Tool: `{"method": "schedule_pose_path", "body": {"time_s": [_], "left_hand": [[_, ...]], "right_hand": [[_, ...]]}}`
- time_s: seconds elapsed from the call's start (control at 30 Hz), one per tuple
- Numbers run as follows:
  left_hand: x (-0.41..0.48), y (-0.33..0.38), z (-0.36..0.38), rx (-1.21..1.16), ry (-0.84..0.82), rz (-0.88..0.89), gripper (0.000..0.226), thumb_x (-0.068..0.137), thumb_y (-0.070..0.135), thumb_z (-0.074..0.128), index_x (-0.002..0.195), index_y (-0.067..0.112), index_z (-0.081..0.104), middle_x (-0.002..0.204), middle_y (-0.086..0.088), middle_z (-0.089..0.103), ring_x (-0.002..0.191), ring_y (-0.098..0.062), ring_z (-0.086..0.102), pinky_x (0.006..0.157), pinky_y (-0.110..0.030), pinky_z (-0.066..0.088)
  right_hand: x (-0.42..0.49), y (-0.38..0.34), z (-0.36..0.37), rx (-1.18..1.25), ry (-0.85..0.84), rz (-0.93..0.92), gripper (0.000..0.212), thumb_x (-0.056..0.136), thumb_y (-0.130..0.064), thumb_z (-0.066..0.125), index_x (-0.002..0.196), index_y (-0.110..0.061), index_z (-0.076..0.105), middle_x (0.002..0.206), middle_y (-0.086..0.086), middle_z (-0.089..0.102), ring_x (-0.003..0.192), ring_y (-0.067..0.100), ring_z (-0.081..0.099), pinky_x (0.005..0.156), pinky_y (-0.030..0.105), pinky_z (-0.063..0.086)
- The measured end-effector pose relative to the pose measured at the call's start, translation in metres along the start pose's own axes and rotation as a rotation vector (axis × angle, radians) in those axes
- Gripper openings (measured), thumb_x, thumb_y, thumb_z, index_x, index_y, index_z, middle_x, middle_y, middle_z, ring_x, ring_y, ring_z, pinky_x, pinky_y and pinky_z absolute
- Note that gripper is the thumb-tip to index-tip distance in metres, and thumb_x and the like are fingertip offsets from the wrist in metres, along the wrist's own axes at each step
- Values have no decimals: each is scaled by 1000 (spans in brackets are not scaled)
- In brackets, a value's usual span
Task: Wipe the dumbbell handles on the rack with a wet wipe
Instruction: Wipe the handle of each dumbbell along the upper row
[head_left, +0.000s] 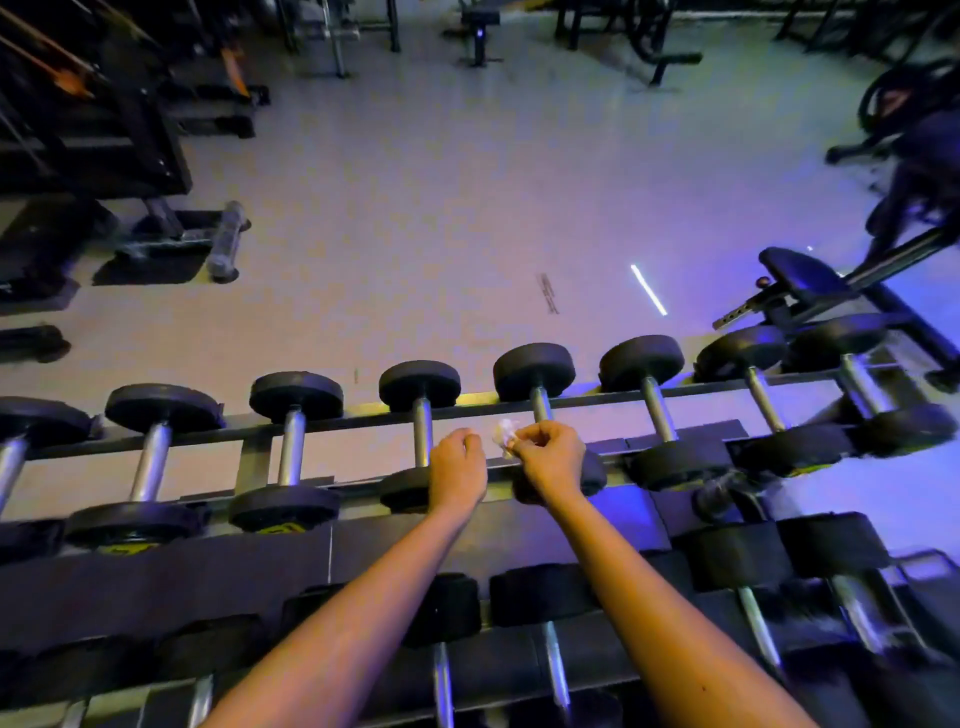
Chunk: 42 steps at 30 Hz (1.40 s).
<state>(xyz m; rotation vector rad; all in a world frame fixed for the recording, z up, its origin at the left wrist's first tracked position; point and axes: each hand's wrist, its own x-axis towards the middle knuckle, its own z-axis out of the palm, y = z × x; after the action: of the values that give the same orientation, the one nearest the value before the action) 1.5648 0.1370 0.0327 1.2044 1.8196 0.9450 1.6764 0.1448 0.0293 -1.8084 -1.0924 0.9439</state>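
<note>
Since the wet wipe (505, 435) is a small crumpled wad, soft, light and limp, it'll need finger pressure to wrap round a bar. The right hand (553, 457) pinches it over the top tier of the rack (363, 411), just beside a dumbbell handle (540, 405). The left hand (457, 465) is curled by the neighbouring handle (422, 428) (can't tell if it grips anything). The handles look like smooth, stiff steel, probably slick once wet. The black heads (534, 370) crowd each bar's ends. A bench (800, 270) stands well apart on the right.

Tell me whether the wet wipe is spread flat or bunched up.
Bunched up: the wet wipe shows as a small crumpled white wad pinched in the right hand.
</note>
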Motion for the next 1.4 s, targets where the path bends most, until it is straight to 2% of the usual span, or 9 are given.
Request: {"method": "schedule_pose_path", "body": {"time_s": [0.17, 0.33, 0.5, 0.63, 0.7, 0.83, 1.07, 1.27, 1.4], "left_hand": [[-15, 15, 26, 17, -45, -4, 31, 102, 20, 40, 77, 9, 56, 70, -2, 52, 68, -12, 49, 61, -23, 39], [-25, 34, 66, 11, 29, -99, 31, 100, 18, 41, 84, 2, 62, 79, -11, 58, 73, -17, 51, 61, -21, 39], [-32, 51, 100, -6, 89, -177, 27, 101, 18, 41, 85, 7, 60, 84, -9, 58, 77, -16, 52, 62, -22, 39], [-38, 56, 117, 105, 129, -272, 29, 100, 16, 42, 94, 3, 67, 89, -9, 58, 84, -19, 50, 73, -24, 34], [-38, 54, 124, 161, 116, -285, 28, 99, 14, 42, 102, 1, 67, 100, -11, 63, 90, -20, 54, 75, -26, 37], [-29, 58, 130, 189, 66, -371, 33, 100, 19, 40, 116, 1, 62, 122, -16, 61, 106, -26, 56, 80, -25, 36], [9, 49, 138, 273, -73, -580, 49, 102, 32, 31, 130, -1, 54, 138, -22, 50, 125, -36, 47, 101, -36, 37], [29, 30, 151, 243, 87, -717, 53, 101, 39, 35, 126, -2, 56, 131, -22, 55, 119, -37, 52, 94, -37, 41], [32, 12, 161, 178, 234, -670, 52, 98, 44, 35, 111, 4, 66, 118, -21, 62, 107, -38, 57, 85, -39, 43]], "right_hand": [[20, 15, -52, 0, 39, 0, 13, 81, -16, 76, 89, -7, 71, 83, 2, 67, 74, 9, 60, 59, 7, 40], [33, 38, -91, -16, -44, -23, 8, 80, -13, 77, 84, -8, 71, 79, 2, 69, 75, 12, 64, 72, 25, 54], [49, 55, -113, -25, -150, -54, 8, 79, -11, 77, 77, -10, 69, 74, 1, 68, 70, 9, 62, 60, 14, 44], [67, 58, -115, -35, -206, -64, 7, 79, -13, 77, 77, -11, 70, 76, -1, 69, 73, 11, 63, 64, 17, 47], [72, 57, -113, -36, -227, -57, 8, 79, -13, 77, 76, -13, 70, 76, -3, 69, 74, 11, 64, 67, 22, 51], [75, 62, -108, -56, -264, -37, 11, 79, -8, 75, 74, -14, 68, 74, -2, 66, 71, 10, 62, 58, 8, 41], [94, 63, -92, -63, -194, -9, 5, 81, -7, 72, 84, -10, 73, 82, 0, 68, 76, 12, 60, 74, 23, 48], [119, 64, -72, -103, -273, 23, 6, 79, -7, 73, 77, -13, 71, 78, -1, 67, 74, 12, 62, 70, 26, 51], [130, 67, -61, -137, -328, 50, 10, 79, -8, 74, 73, -13, 68, 72, -2, 65, 65, 8, 59, 64, 22, 47]]}}
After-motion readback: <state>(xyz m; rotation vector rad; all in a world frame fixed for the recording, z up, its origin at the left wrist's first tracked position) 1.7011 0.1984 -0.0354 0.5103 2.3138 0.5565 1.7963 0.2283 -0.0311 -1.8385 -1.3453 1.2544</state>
